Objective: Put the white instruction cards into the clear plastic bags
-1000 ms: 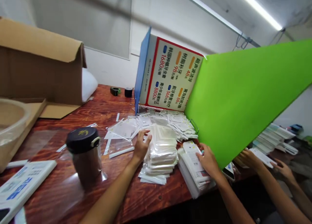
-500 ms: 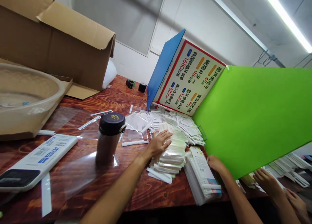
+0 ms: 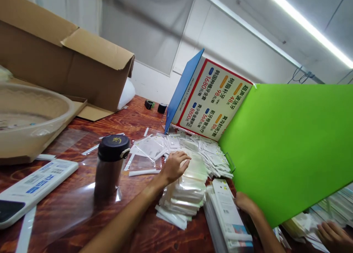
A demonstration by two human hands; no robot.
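My left hand (image 3: 175, 166) hovers at or just above a tall, slumped stack of clear plastic sleeves (image 3: 186, 194), fingers stretched out and apart, holding nothing. Printed white cards in sleeves (image 3: 212, 150) are heaped behind that stack. My right hand (image 3: 245, 203) is at the lower edge of a green panel (image 3: 289, 146), beside a neat stack of filled card packets (image 3: 227, 212). Its fingers are largely hidden, so I cannot tell whether they grip anything.
A dark-lidded flask (image 3: 110, 168) stands left of my forearm. Further left are a white printed box (image 3: 41, 188), a translucent basin (image 3: 35, 124) and a cardboard box (image 3: 91, 76). Another person's hand (image 3: 333, 236) is at lower right, beyond the green panel.
My left hand has lifted slightly off the sleeve stack. My right hand stays by the panel. The view has shifted, and the co-worker's hand has moved right.
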